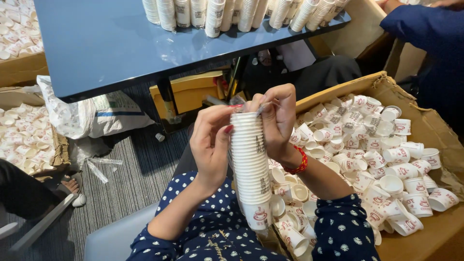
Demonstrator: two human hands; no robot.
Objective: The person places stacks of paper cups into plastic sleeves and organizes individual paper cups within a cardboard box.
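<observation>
While left hand point(211, 140) fingers clasp cup stack point(250, 164), right hand point(275, 118) fingers pinch top, rim hidden

Stack of paper cups point(250, 164) between left hand point(210, 142) and right hand point(275, 118).

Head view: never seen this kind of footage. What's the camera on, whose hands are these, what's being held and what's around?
There is one picture, from a camera worn on a person's head, looking down at their own two bare hands; no machine is involved. The left hand grips the side of a tall stack of nested paper cups, white with a red print. The right hand is at the top of the stack, its fingers pinching what looks like a clear plastic sleeve. To the right, an open cardboard box holds many loose cups of the same kind. Ahead, a blue table carries more finished stacks. At the top right is another person's dark blue sleeve.
</observation>
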